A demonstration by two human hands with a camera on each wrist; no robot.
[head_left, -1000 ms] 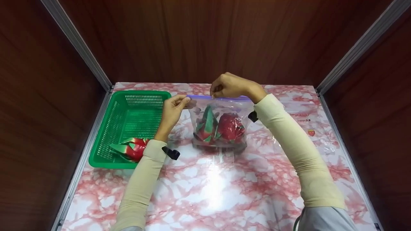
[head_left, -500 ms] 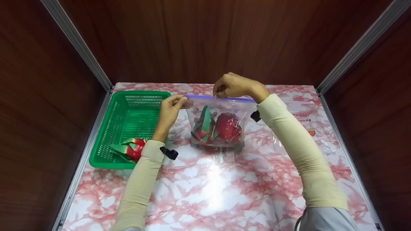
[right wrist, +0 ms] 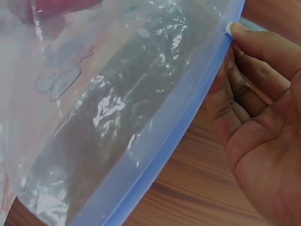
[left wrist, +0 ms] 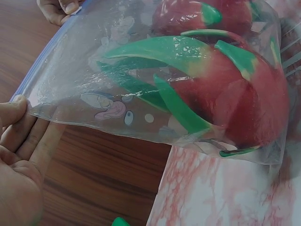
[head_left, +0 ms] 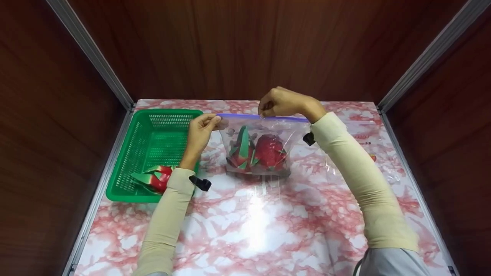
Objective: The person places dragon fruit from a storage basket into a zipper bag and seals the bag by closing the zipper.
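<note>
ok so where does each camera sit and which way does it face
Head: worn on the head, facing forward and down at the green basket and clear bag; left hand, right hand and beige sleeves show.
Left wrist: worn there, facing the bag and red fruits inside; left hand at left edge, right hand partly at top.
Right wrist: worn there, facing the bag's blue zip; right hand pinches the white slider.
Shared: zip and slider, in both wrist views.

Cannot see the right end of the red fruit (head_left: 155, 182) in the green basket (head_left: 134, 198), hidden behind the left sleeve (head_left: 168, 216). Cannot read lettering (head_left: 360, 136) on the flat packet (head_left: 384, 166), partly covered by the right sleeve (head_left: 364, 188). Note bag (left wrist: 141, 106) and left hand (left wrist: 21, 174) cut off in left wrist view.
</note>
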